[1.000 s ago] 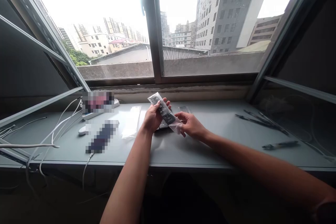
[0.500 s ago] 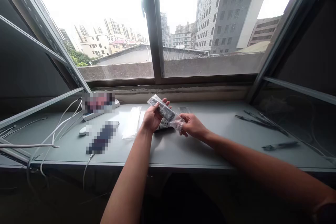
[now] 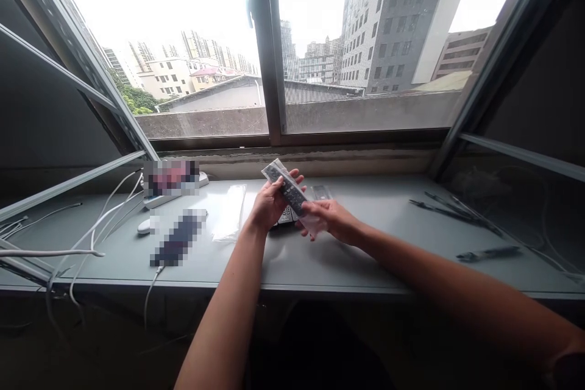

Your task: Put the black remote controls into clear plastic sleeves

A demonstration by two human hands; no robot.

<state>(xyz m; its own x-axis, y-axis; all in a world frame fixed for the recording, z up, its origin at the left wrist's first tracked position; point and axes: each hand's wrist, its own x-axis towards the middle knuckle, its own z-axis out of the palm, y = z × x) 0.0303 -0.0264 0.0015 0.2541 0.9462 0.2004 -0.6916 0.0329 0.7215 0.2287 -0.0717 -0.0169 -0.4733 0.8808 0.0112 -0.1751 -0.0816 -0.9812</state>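
A dark remote control sits inside a clear plastic bag, held tilted above the desk. My left hand grips its upper end, thumb on the front and fingers behind. Around the lower end and the loose plastic, my right hand is closed, its thumb lying on the bag. Below them on the desk lies a black object with rows of buttons, partly hidden by my hands. Just behind my right hand is another dark item in clear plastic; its kind is unclear.
Clear plastic bags lie left of my hands. Farther left are a white power strip, a white mouse, a blurred-out dark item and white cables. Dark pens lie at right. A window frame rises behind the desk.
The bagged remote has shifted slightly right and up. My right hand has moved along the bag, its thumb now pressing nearer the remote's lower end, with the loose plastic folded beneath it.
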